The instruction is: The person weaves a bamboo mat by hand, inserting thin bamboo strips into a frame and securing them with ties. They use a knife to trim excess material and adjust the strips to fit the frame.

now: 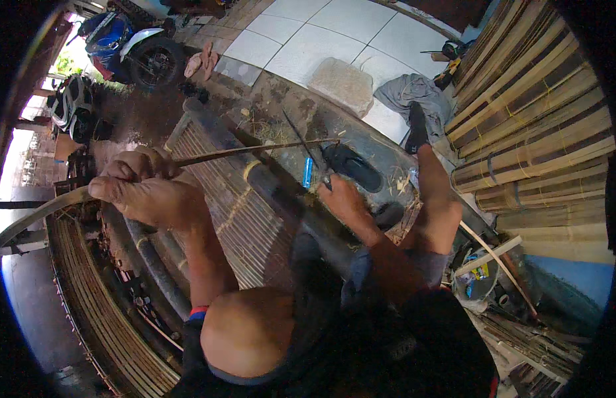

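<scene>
My left hand [149, 192] is closed around a long bamboo strip [235, 153]. One end of the strip bends away past the left side, and the other tapers to a tip near the middle. In my right hand [346, 204], also closed, is a knife [296, 132] with a long, thin, dark blade pointing up and away. The blade crosses the strip close to its tip; whether they touch I cannot tell. Below both hands lies a rack of narrow bamboo slats [255, 235]. Beyond my right hand are a blue can [308, 172] and a black sandal [354, 167].
A dark thick pole [275, 188] borders the slats. Further off are a stone block [341, 85], a grey cloth [414, 96] and white floor tiles [321, 46]. Tied bamboo slats [533, 119] lean at the right, above a bucket [477, 282]. A motorbike [132, 53] stands far left.
</scene>
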A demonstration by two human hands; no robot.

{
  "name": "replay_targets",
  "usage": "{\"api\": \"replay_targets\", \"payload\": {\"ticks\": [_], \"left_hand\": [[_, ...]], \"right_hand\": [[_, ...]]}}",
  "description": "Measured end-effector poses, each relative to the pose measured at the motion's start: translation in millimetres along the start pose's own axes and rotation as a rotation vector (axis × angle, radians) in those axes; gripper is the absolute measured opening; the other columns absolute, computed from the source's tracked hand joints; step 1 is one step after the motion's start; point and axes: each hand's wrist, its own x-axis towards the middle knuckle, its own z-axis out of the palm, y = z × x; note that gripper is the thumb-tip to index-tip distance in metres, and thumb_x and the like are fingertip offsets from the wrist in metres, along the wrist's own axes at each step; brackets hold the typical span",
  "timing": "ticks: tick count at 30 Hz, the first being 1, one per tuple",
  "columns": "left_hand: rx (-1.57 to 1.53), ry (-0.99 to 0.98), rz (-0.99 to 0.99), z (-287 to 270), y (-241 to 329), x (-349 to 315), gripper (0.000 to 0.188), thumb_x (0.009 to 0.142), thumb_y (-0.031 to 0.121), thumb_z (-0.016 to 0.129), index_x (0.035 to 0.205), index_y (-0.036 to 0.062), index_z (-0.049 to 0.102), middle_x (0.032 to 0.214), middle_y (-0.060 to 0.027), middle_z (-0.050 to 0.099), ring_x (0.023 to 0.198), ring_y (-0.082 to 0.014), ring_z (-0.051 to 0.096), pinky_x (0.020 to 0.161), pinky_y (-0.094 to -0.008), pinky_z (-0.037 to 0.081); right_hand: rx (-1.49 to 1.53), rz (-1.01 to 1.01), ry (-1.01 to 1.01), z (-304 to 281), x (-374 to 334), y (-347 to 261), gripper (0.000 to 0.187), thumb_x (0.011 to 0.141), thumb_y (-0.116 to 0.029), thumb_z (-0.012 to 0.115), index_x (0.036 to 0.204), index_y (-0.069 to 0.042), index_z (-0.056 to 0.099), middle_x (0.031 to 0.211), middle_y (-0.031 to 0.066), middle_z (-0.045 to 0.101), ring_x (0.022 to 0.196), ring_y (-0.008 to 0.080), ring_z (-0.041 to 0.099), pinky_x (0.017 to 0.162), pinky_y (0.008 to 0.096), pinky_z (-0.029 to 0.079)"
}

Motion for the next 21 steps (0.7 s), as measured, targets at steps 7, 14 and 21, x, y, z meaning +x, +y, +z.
{"api": "replay_targets", "payload": {"ticks": [7,14,21], "left_hand": [[-0.042,-0.101,0.043,23.3,-24.8,-29.9,0.046,0.102,0.054,0.043,0.079,0.0147,0.036,0.061,0.0005,0.035,0.05,-0.0099,0.033,0.043,-0.0222,0.026],[0.07,-0.009,0.108,23.6,-19.7,-16.9,0.045,0.105,0.049,0.04,0.076,0.0149,0.032,0.059,0.002,0.029,0.046,-0.0087,0.028,0.04,-0.0238,0.022],[-0.021,-0.078,0.019,-17.8,-13.2,-21.2,0.036,0.105,0.039,0.045,0.081,0.0131,0.037,0.062,0.0002,0.033,0.049,-0.0091,0.033,0.042,-0.0235,0.026]], "right_hand": [[0.172,-0.07,-0.162,-51.2,-45.0,-141.5,0.033,0.09,-0.028,0.067,0.11,-0.003,0.059,0.081,0.0265,0.066,0.079,0.0463,0.065,0.067,0.053,0.051],[0.065,-0.107,-0.124,-29.1,-46.5,-132.2,0.034,0.089,-0.032,0.067,0.11,-0.006,0.061,0.085,0.0232,0.068,0.078,0.042,0.067,0.066,0.0504,0.053],[0.154,-0.043,-0.083,-32.6,-58.4,-86.3,0.035,0.09,-0.036,0.065,0.097,-0.001,0.063,0.074,0.025,0.064,0.073,0.0458,0.064,0.066,0.0534,0.05]]}}
